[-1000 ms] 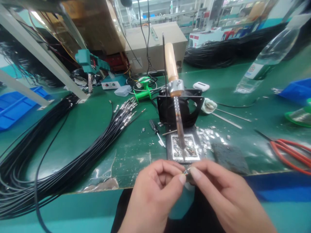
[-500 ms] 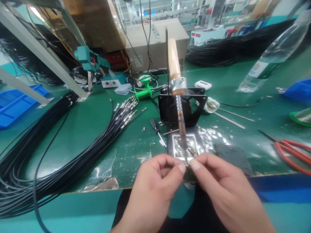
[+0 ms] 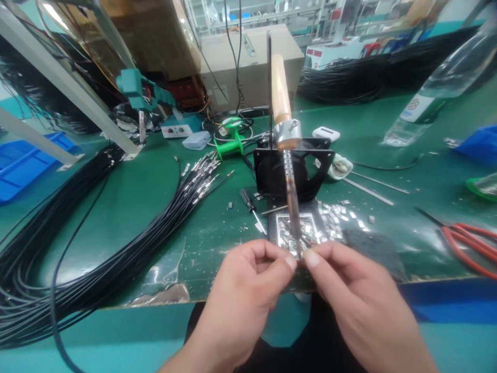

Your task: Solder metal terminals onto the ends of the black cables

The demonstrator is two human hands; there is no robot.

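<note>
A soldering iron with a wooden handle (image 3: 280, 90) is mounted tip down in front of me. Just below its tip, my left hand (image 3: 248, 290) is closed, thumb and index finger pinched together. Opposite it, my right hand (image 3: 357, 300) pinches in the same way, its fingertips almost meeting the left ones. Whatever lies between the fingertips is too small and too covered to name. Right behind my fingers is a small white-rimmed tray (image 3: 278, 228) of little metal pieces. More loose metal pieces (image 3: 334, 220) are scattered to its right.
On the left lies a thick bundle of black cables (image 3: 128, 269) with metal ends. A black fan frame (image 3: 267, 173) stands behind the tray, and a screwdriver (image 3: 248, 202) lies left of it. Red-handled pliers (image 3: 462, 241), a plastic bottle (image 3: 423, 111) and a green spool (image 3: 232, 142) are around.
Both hands keep their pinch and have shifted very slightly at the iron's tip. The view has moved a little; the other things look the same.
</note>
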